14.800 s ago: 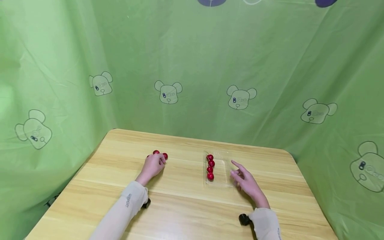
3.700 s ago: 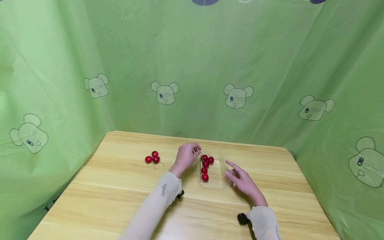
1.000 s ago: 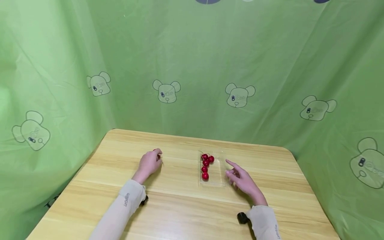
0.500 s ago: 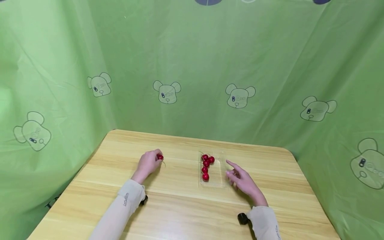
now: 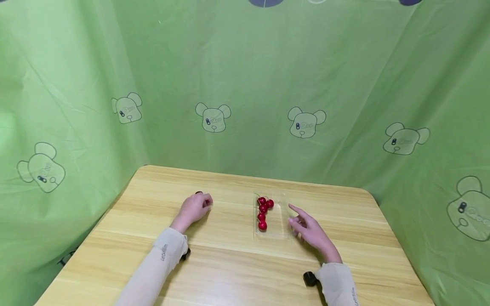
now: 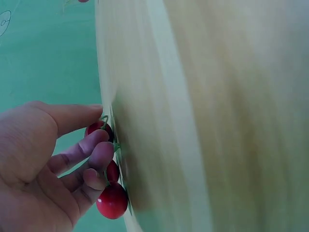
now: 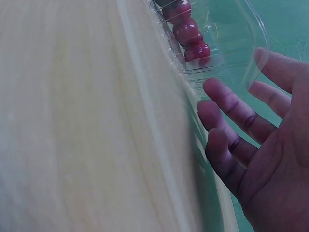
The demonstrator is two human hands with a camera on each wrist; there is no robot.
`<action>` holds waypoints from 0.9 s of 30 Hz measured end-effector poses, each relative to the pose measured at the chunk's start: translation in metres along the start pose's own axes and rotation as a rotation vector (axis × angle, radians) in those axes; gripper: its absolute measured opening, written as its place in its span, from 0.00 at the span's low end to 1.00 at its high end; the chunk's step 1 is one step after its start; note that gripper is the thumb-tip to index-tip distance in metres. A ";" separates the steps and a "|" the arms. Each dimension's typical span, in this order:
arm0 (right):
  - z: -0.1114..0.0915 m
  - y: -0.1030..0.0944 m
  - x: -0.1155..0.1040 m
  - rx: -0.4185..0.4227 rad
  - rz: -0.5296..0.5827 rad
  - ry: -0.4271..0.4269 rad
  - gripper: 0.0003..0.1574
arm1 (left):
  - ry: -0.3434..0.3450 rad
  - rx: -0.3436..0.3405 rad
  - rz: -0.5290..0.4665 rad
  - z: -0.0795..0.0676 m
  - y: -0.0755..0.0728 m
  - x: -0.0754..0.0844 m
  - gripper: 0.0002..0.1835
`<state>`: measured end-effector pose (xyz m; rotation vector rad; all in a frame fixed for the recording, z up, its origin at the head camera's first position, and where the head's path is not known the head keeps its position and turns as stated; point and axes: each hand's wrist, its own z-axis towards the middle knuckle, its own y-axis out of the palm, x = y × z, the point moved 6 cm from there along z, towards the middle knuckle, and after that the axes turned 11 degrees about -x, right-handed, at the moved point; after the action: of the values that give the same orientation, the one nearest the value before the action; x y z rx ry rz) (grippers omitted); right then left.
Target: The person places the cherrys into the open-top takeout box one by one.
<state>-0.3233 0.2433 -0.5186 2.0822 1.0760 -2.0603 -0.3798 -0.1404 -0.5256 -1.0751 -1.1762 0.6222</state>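
Note:
My left hand (image 5: 194, 209) is over a small group of cherries on the left of the table. In the left wrist view, its thumb and curled index finger pinch a red cherry (image 6: 93, 127) with a green stem, held slightly higher than the others. Another cherry (image 6: 114, 167) is partly behind the fingers, and a round cherry (image 6: 112, 203) rests on the table beside them. My right hand (image 5: 311, 231), fingers loosely extended, stays at the right side of a clear plastic box (image 5: 281, 227). One fingertip is at the box's rim (image 7: 263, 36). Several cherries (image 5: 263, 208) line the box's left side.
The wooden table (image 5: 237, 267) has rounded far corners. Behind and at both sides hangs a green curtain (image 5: 245, 76) with bear prints. Each wrist carries a small black camera, such as the right one (image 5: 309, 279).
A fifth cherry joined the four in the box, and the left hand went back to the group. Over the last half second it shifted slightly right, covering the cherry. The right hand stayed put.

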 end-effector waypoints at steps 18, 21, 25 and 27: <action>0.000 -0.001 -0.003 0.010 -0.007 0.003 0.38 | -0.047 0.002 -0.006 -0.002 0.000 -0.007 0.07; 0.000 0.000 -0.001 0.005 -0.005 0.006 0.38 | -0.034 -0.023 -0.017 -0.004 0.001 -0.008 0.07; 0.000 0.000 0.000 0.004 -0.005 0.009 0.38 | -0.017 -0.051 -0.052 -0.006 0.002 -0.007 0.05; 0.000 0.000 0.000 0.005 -0.006 0.008 0.38 | -0.016 -0.060 -0.066 -0.006 0.002 -0.006 0.04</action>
<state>-0.3231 0.2433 -0.5185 2.0935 1.0803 -2.0610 -0.3759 -0.1469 -0.5304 -1.0788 -1.2458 0.5486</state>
